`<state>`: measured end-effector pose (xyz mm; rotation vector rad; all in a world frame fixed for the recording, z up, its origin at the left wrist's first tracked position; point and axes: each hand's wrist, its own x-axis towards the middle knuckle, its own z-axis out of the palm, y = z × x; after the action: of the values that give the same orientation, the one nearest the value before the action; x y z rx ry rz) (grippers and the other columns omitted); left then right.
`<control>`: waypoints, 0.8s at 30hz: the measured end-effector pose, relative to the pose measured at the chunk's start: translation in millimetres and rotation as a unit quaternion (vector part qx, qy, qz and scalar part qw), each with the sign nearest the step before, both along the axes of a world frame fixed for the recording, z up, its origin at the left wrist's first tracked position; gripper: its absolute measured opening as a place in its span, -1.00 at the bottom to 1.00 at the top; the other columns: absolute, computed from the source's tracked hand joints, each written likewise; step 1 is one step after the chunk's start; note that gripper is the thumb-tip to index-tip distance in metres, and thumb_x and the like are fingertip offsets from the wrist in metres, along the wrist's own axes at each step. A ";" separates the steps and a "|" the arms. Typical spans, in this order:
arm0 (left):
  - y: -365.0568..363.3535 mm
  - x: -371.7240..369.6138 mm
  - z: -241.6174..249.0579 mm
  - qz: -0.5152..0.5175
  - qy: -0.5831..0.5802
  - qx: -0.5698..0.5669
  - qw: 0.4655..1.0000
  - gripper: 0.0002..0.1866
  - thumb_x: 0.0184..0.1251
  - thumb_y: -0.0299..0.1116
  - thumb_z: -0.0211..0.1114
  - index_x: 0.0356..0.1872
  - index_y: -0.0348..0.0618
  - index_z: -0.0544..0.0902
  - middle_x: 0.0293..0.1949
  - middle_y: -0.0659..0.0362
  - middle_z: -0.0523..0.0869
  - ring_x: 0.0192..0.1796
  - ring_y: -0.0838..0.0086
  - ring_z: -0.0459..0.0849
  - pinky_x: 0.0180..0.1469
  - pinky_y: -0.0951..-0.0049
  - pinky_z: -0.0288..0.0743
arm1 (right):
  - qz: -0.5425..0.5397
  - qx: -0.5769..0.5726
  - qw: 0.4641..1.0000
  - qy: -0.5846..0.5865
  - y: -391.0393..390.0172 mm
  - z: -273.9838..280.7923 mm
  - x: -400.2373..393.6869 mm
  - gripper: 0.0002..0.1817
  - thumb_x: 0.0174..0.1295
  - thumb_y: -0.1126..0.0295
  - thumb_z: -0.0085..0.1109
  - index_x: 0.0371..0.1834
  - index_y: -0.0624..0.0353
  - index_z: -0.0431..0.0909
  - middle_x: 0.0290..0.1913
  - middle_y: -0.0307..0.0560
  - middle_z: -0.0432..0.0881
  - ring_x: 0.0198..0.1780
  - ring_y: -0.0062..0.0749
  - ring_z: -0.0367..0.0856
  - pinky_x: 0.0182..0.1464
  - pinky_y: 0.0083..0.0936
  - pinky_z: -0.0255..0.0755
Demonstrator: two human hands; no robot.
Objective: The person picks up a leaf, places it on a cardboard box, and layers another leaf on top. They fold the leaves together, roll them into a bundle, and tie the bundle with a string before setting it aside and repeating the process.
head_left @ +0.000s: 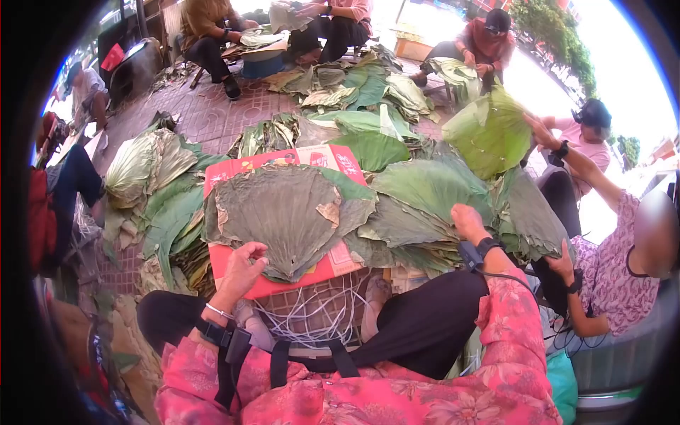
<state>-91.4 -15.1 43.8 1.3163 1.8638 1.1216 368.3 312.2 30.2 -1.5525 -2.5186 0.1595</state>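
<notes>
A: As the scene is viewed from above the seated person's lap, what is being handled?

B: A large dried lotus leaf (283, 216) is spread flat on a red cardboard sheet (283, 283), which is laid over a white wire basket (312, 319) between the knees. The leaf's near left edge is pinched by the left hand (241, 269), with thumb and fingers curled closed on it.

A: And the other hand?

B: The right hand (469, 221) is stretched out to a stack of green leaves (425, 205) just beside the cardboard. It is seen from the back, resting on the top leaf; whether a leaf is gripped cannot be told.

A: Which step does this appear to be?

B: It is judged that one leaf is being steadied on the board while another is being fetched. For the next move, a single leaf would need to be peeled off the stack without tearing and laid squarely over the first.

A: Is anyone else nearby?

B: Another person's arm (602, 283) in a floral sleeve is seen at the right, and more people are seated among heaps of leaves (368, 92) farther off.
</notes>
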 end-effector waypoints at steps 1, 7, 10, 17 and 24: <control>-0.8 0.2 0.7 0.000 -0.005 0.000 1.000 -0.75 0.06 -0.50 0.23 -0.18 -0.32 0.57 -0.33 0.12 0.64 -0.22 0.44 0.61 -0.09 0.45 0.46 | 0.016 -0.016 1.000 0.005 1.2 7.1 -2.8 -0.73 -0.02 0.27 0.12 -0.27 0.16 0.55 -0.31 0.16 0.59 -0.20 0.08 0.54 -0.15 -0.20 0.42; -1.2 0.2 -9.8 -0.018 -0.012 0.007 1.000 -0.75 0.08 -0.47 0.23 -0.18 -0.31 0.57 -0.33 0.11 0.65 -0.23 0.43 0.62 -0.12 0.44 0.47 | 0.097 -0.066 0.991 -0.062 1.9 -3.6 1.4 -0.77 -0.07 0.46 0.04 -0.29 0.16 0.56 -0.22 0.16 0.60 -0.07 0.08 0.51 -0.01 -0.21 0.38; -7.4 -0.3 -10.9 -0.017 -0.014 0.009 1.000 -0.75 0.08 -0.48 0.23 -0.18 -0.31 0.57 -0.36 0.14 0.64 -0.26 0.46 0.61 -0.15 0.45 0.48 | 0.076 -0.039 0.996 -0.033 5.6 -24.5 7.8 -0.76 -0.06 0.53 -0.03 -0.32 0.19 0.58 -0.18 0.22 0.58 -0.03 0.09 0.49 0.01 -0.21 0.37; -12.0 -15.4 -29.5 0.014 -0.057 0.034 0.998 -0.78 0.10 -0.51 0.22 -0.19 -0.31 0.57 -0.40 0.21 0.61 -0.34 0.59 0.55 -0.21 0.56 0.46 | -0.023 0.094 0.993 0.069 3.0 12.2 -5.9 -0.82 0.13 0.45 -0.10 -0.25 0.20 0.47 -0.27 0.22 0.55 -0.20 0.12 0.51 -0.15 -0.17 0.41; -0.7 -15.2 -43.6 -0.024 -0.186 0.011 0.982 -0.76 0.25 -0.47 0.16 -0.07 -0.28 0.52 -0.31 0.21 0.63 -0.30 0.56 0.61 -0.20 0.55 0.49 | -0.060 0.084 0.934 0.343 31.3 138.7 -72.8 -0.76 0.24 0.38 -0.11 -0.13 0.23 0.47 -0.22 0.03 0.51 -0.30 -0.36 0.55 -0.38 -0.50 0.57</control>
<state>-106.7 -15.8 0.2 1.0694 1.5409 1.2677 295.5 343.4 168.9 -1.2834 -1.8377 0.3821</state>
